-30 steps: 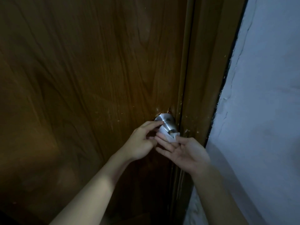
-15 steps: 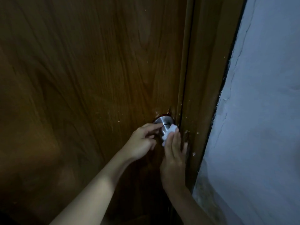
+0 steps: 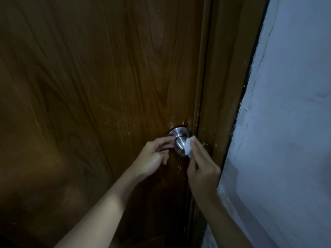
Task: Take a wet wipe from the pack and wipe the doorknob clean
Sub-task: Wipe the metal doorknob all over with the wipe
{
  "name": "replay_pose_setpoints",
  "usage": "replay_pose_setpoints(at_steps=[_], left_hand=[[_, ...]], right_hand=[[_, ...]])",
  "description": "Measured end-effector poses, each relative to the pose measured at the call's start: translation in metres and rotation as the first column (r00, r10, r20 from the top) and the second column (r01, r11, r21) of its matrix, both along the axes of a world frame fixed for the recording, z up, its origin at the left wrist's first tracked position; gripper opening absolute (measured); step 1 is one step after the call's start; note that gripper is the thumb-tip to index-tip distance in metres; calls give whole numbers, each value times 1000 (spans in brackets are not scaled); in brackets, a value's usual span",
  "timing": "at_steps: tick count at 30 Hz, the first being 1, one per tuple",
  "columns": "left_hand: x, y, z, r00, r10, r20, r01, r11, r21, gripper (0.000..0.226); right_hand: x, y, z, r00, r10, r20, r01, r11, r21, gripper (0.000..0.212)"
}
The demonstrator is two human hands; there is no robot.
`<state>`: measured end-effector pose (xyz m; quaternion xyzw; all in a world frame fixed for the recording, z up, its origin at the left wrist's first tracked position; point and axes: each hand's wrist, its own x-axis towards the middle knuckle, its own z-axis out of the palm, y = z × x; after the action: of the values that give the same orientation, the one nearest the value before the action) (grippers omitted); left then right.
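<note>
A round silver doorknob (image 3: pixel 179 142) sticks out of the brown wooden door (image 3: pixel 100 90) near its right edge. My right hand (image 3: pixel 200 167) holds a small white wet wipe (image 3: pixel 188 147) and presses it against the knob's right side. My left hand (image 3: pixel 154 156) reaches in from the left, its fingertips touching the knob's neck, the other fingers loosely curled. The wipe pack is not in view.
The wooden door frame (image 3: pixel 220 86) runs down just right of the knob. A pale painted wall (image 3: pixel 290 122) with cracks fills the right side. The scene is dim.
My right hand turned from palm-up under the knob to back-up, and carried the wipe round to the knob's right side. My left hand stayed at the knob.
</note>
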<state>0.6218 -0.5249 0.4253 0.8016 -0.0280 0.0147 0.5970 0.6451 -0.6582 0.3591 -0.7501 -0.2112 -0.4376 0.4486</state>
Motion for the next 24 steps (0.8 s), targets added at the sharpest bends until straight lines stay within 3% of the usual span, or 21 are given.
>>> replay_pose_setpoints(at_steps=[6, 11, 15, 17, 19, 22, 24], left_hand=[[-1, 3, -2, 1000, -2, -2, 2, 999, -38, 59], [-2, 3, -5, 1000, 6, 0, -6, 997, -72, 56], [-9, 6, -15, 996, 32, -81, -38, 996, -78, 50], [-15, 9, -20, 993, 26, -118, -36, 996, -83, 48], [-23, 12, -25, 994, 22, -112, -32, 996, -88, 48], [-34, 11, -25, 1000, 13, -9, -14, 995, -99, 41], [-40, 8, -20, 998, 10, 63, -2, 992, -127, 38]], right_hand=[[11, 11, 2, 993, 22, -113, -54, 956, -288, 42], [21, 12, -2, 999, 53, 14, -40, 881, -471, 34], [22, 8, -25, 992, 17, 126, 56, 829, -556, 31], [15, 5, -41, 992, 5, 127, 62, 852, -520, 30], [1, 5, -45, 993, 85, 86, -44, 916, -398, 29], [-24, 12, -17, 934, 343, -101, -350, 935, -61, 24], [-32, 15, 4, 870, 443, -215, -424, 896, 131, 17]])
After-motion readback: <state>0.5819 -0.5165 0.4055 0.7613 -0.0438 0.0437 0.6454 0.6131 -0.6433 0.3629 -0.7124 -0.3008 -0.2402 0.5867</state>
